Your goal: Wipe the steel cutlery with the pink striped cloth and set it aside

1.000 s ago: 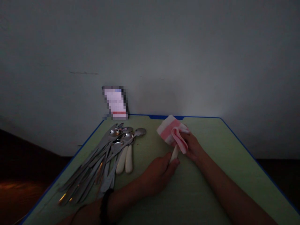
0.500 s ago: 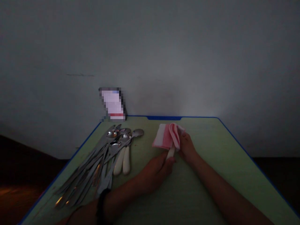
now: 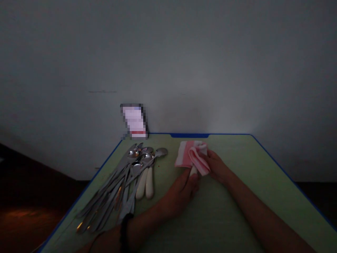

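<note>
Head view. The left grip (image 3: pixel 181 191) is closed, pinching a utensil (image 3: pixel 193 170) by its white handle between thumb and fingers; only a short length of handle shows. The right grip (image 3: pixel 217 167) pinches the right side of a folded pink-and-white cloth (image 3: pixel 185 154); fingers within the folds cannot be made out. The cloth covers the utensil's far part, so its type cannot be determined.

Governing relation: the utensil's long axis points away from the person, leaning slightly right, out of the left grip and under the cloth. The left hand is the nearer, in direct contact. Relative to the left grip, the utensil lies on the far side, beyond the fingertips; relative to the right grip, the visible handle lies left and somewhat nearer the person. Whether the right fingers press the utensil through the cloth cannot be told.

Left of both hands, a pile of spoons and other cutlery (image 3: pixel 126 188) lies on the desk (image 3: pixel 263 168). A phone (image 3: pixel 136 121) leans at the far-left corner.
</note>
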Available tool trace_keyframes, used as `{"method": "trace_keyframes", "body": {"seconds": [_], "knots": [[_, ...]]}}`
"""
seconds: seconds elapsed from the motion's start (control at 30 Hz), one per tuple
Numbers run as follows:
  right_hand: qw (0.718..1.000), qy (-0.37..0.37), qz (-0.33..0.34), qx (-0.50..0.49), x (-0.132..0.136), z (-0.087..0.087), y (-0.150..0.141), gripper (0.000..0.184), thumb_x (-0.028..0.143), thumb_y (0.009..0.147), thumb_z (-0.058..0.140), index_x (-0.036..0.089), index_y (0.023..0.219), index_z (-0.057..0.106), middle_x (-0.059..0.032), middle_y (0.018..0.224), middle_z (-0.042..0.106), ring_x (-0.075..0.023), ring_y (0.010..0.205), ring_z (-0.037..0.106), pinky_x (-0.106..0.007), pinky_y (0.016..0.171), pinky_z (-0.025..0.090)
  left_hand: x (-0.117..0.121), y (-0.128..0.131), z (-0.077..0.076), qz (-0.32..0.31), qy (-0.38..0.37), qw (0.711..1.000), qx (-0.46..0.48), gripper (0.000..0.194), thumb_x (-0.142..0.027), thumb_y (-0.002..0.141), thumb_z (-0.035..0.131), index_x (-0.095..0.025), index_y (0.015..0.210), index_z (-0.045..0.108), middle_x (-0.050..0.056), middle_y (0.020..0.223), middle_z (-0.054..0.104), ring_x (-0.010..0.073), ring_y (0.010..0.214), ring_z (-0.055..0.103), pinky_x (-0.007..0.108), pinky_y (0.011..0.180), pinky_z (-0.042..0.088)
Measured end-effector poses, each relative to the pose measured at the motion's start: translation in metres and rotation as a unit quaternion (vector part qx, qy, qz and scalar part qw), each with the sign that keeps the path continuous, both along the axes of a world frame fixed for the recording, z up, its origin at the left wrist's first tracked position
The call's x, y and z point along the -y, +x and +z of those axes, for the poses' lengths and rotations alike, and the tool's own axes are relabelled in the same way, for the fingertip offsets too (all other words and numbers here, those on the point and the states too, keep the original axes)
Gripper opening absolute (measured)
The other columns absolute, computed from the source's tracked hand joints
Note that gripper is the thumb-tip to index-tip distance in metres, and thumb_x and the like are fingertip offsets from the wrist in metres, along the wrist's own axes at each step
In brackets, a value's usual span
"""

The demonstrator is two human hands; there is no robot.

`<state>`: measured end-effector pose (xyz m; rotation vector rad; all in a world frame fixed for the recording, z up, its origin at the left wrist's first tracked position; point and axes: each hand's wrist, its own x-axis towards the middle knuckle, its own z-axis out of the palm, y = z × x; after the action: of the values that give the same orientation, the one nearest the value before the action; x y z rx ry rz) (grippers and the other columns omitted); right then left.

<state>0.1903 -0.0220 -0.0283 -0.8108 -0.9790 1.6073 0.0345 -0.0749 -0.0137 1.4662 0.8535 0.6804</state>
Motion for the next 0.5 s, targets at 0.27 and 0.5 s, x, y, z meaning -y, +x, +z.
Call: {"method": "trace_keyframes", "body": {"seconds": [0.27, 0.5], "knots": [[0.991, -0.034, -0.036, -0.128, -0.01, -0.001, 0.004, 0.026, 0.04, 0.075, 0.057, 0.02, 0.09, 0.063, -0.0033, 0.093, 0.067, -0.0194, 0.09, 0.06, -0.035, 0.082, 0.047, -0.004, 0.002, -0.004, 0.051, -0.06, 0.997, 0.026, 0.029, -0.047, 0.089, 0.034, -0.02, 0.093, 0.041, -0.005, 0.067, 0.04, 0.007, 0.049, 0.034, 0.017, 0.042, 0.029], [0.989, 0.005, -0.063, -0.136, -0.006, 0.012, 0.012, 0.03, 0.046, 0.072, 0.055, 0.026, 0.093, 0.062, 0.0, 0.099, 0.065, -0.0212, 0.101, 0.056, -0.039, 0.086, 0.045, -0.003, 0.001, 0.003, 0.003, -0.053, 0.998, 0.021, 0.027, -0.043, 0.09, 0.033, -0.018, 0.092, 0.043, -0.006, 0.065, 0.039, 0.0057, 0.046, 0.035, 0.017, 0.041, 0.028]]}}
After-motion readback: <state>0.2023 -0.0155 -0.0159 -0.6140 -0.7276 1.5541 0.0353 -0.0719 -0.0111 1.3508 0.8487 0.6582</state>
